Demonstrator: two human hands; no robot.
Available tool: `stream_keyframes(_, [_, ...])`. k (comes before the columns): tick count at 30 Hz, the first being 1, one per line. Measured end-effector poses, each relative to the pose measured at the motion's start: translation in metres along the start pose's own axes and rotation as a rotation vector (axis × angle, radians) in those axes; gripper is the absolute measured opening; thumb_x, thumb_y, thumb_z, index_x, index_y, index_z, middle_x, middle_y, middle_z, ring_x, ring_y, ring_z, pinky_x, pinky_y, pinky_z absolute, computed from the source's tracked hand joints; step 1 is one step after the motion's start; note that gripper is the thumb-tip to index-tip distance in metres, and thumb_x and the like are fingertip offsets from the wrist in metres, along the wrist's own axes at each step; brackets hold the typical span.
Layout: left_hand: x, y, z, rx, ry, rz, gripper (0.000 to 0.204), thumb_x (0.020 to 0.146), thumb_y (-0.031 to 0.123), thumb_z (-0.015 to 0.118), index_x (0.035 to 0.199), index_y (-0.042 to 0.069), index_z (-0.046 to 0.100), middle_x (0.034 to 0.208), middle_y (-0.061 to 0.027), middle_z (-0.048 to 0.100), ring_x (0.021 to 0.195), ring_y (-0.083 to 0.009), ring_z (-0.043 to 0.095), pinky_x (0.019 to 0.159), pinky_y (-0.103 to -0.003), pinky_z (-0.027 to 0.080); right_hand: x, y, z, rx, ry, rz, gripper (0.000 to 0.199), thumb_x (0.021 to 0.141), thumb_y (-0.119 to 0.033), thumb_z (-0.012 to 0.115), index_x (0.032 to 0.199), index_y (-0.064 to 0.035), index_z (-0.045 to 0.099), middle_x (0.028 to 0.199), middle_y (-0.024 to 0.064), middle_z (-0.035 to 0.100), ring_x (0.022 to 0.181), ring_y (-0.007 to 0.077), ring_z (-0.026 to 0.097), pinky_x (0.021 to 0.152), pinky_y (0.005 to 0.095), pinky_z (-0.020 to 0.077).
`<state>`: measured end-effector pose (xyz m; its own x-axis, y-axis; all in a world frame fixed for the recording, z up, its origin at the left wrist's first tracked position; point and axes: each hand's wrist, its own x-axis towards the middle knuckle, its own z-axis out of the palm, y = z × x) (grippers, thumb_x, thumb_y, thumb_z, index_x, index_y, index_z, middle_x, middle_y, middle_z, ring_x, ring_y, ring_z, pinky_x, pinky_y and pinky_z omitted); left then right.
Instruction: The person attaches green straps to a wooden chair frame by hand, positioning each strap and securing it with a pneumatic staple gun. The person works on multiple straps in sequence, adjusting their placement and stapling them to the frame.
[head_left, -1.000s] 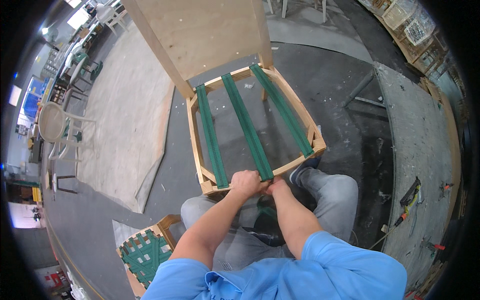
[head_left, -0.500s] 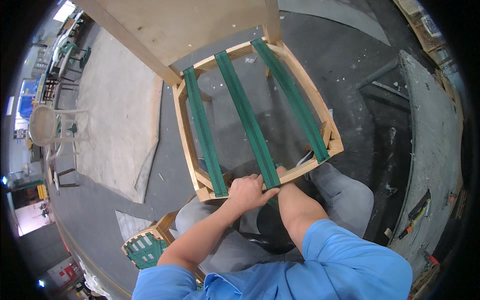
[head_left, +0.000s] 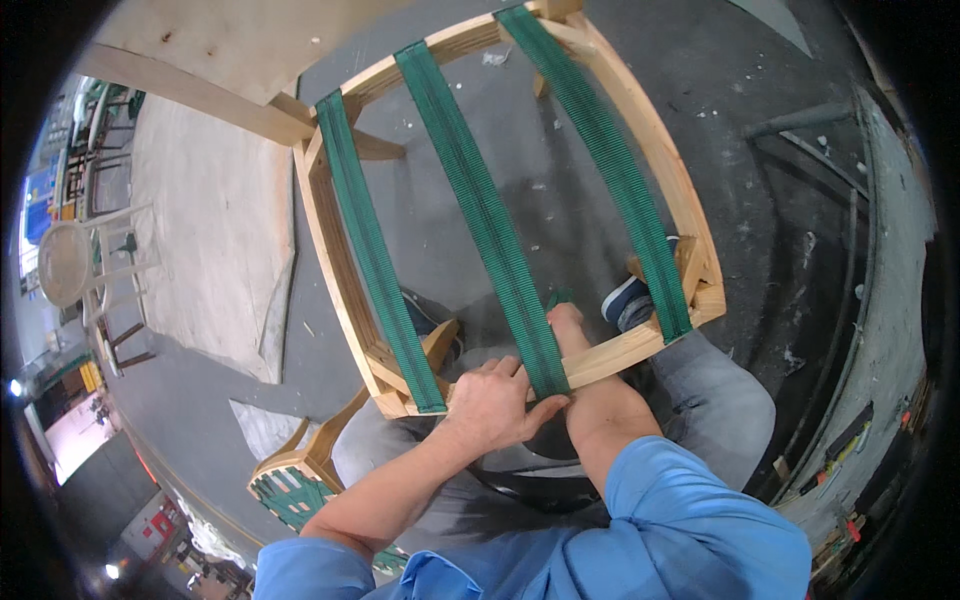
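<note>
A pale wooden chair frame [head_left: 655,352] stands before me with its seat open. Three green webbing straps run across it: a left strap [head_left: 375,255], a middle strap [head_left: 480,215] and a right strap [head_left: 605,170]. My left hand [head_left: 488,405] is closed over the front rail beside the middle strap, its thumb pressed at that strap's front end. Under the rail reaches my right arm. My right hand [head_left: 566,314] shows through the seat opening, below the straps, closed with a bit of green webbing [head_left: 560,297] at its fingers. Part of that hand is hidden.
A plywood chair back [head_left: 220,45] rises at the far left of the frame. At my lower left is another wooden piece with woven green webbing [head_left: 290,492]. A worn grey bench [head_left: 900,290] stands right, with tools [head_left: 845,450] along it. Left are a sheet [head_left: 215,230] and a pale chair [head_left: 70,262].
The chair frame looks larger and nearer, its back shifted up and left. My right hand has moved forward beneath the seat into sight. My left hand keeps its hold on the rail.
</note>
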<state>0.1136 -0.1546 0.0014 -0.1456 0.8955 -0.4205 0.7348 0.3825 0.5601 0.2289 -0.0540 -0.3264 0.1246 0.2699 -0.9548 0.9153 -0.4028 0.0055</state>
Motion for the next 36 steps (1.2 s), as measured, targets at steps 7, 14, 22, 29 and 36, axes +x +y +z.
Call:
stream_keyframes(7, [-0.005,0.003,0.007,0.049,0.001,-0.03,0.057,0.091,0.056,0.068,0.096,-0.001,0.07,0.085,-0.0194,0.071,0.08,-0.0371,0.072,0.071,-0.047,0.059,0.029,0.006,-0.004,0.119,0.073,0.056,0.023,0.088,-0.028,0.073,0.075,-0.0105,0.08,0.095,0.0083,0.079,0.092,0.0245,0.075,0.084,0.0403,0.06])
stream_keyframes(14, [-0.007,-0.002,0.013,0.084,0.101,-0.025,0.056,0.087,0.057,0.073,0.09,0.001,0.068,0.079,-0.0163,0.069,0.073,-0.0347,0.072,0.064,-0.045,0.058,0.004,-0.016,-0.026,-0.386,0.017,-0.007,0.034,0.096,-0.029,0.061,0.077,-0.0082,0.08,0.08,0.0098,0.077,0.085,0.0208,0.075,0.082,0.0353,0.0603])
stream_keyframes(22, [-0.001,-0.008,0.023,0.018,0.055,-0.099,0.048,0.082,0.048,0.08,0.092,0.004,0.067,0.084,-0.012,0.068,0.074,-0.0322,0.071,0.066,-0.042,0.059,-0.01,-0.019,-0.01,0.242,0.105,0.164,0.033,0.094,-0.027,0.072,0.097,0.005,0.076,0.096,0.0139,0.079,0.08,0.0286,0.076,0.07,0.0454,0.0627])
stream_keyframes(29, [0.001,-0.006,0.02,0.069,0.021,-0.092,0.046,0.082,0.046,0.081,0.095,0.004,0.067,0.083,-0.0126,0.066,0.074,-0.0336,0.071,0.065,-0.043,0.058,-0.02,-0.047,-0.025,-0.538,0.09,-0.218,0.036,0.1,-0.028,0.063,0.088,0.0018,0.079,0.09,0.0107,0.08,0.078,0.0232,0.077,0.072,0.0376,0.0626])
stream_keyframes(36, [-0.002,0.0,0.007,-0.005,0.136,0.018,0.051,0.085,0.051,0.078,0.095,0.003,0.067,0.076,-0.0155,0.065,0.067,-0.0353,0.069,0.06,-0.045,0.057,-0.049,-0.05,-0.035,-0.464,0.141,-0.294,0.048,0.107,-0.023,0.047,0.087,0.0084,0.077,0.074,0.0156,0.076,0.068,0.0242,0.076,0.062,0.0393,0.0618])
